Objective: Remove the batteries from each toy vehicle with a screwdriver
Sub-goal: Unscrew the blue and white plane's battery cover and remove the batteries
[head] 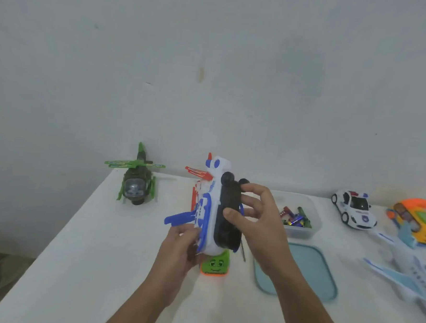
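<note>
A white and blue toy helicopter (pixel 210 211) with red rotor blades is held up on its side above the table, black underside facing right. My left hand (pixel 179 244) grips its lower left side by the blue skid. My right hand (pixel 256 214) curls its thumb and fingers round the black underside. A thin dark shaft, perhaps the screwdriver (pixel 243 253), pokes out below my right hand. A clear tub (pixel 302 231) just right of my right hand holds several batteries (pixel 295 217).
A green helicopter (pixel 137 181) stands at the back left. A small green and orange toy (pixel 215 265) sits under the held helicopter. A blue lid (pixel 307 272), a white police car (pixel 353 208), an orange bus (pixel 417 223) and a pale blue plane (pixel 404 273) lie to the right.
</note>
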Demonstrator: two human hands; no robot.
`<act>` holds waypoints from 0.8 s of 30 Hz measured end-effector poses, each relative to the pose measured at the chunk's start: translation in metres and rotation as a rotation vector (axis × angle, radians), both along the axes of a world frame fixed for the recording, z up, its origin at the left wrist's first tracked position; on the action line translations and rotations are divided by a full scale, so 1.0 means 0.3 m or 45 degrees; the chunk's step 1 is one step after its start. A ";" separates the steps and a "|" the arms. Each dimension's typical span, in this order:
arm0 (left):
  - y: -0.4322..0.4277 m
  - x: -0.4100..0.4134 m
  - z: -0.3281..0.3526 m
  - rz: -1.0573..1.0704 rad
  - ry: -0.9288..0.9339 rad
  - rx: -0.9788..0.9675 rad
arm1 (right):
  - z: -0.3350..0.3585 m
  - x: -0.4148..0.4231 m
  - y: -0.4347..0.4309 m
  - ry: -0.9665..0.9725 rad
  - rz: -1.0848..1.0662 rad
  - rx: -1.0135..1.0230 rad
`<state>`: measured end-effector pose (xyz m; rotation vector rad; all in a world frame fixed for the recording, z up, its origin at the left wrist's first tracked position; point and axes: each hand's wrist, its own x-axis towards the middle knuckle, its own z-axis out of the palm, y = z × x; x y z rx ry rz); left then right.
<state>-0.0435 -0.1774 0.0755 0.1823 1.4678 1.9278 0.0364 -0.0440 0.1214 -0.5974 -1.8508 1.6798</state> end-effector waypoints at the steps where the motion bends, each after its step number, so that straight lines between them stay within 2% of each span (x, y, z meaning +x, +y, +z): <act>1: 0.006 -0.002 0.008 -0.014 0.013 -0.051 | -0.006 0.004 0.003 -0.027 -0.019 0.075; 4: 0.010 -0.009 0.035 -0.041 0.004 -0.119 | -0.020 0.003 0.002 -0.071 -0.042 0.217; 9: 0.027 -0.016 0.080 -0.045 0.069 -0.093 | -0.028 -0.006 -0.001 -0.069 -0.045 0.288; 17: 0.020 -0.053 0.110 -0.115 0.065 -0.111 | -0.020 -0.002 -0.002 -0.104 0.191 0.428; 20: 0.011 -0.064 0.098 -0.117 0.083 -0.129 | 0.000 -0.002 0.030 -0.111 0.294 0.399; 24: 0.005 -0.072 0.088 -0.105 0.092 -0.141 | 0.032 0.000 0.115 -0.031 0.456 0.053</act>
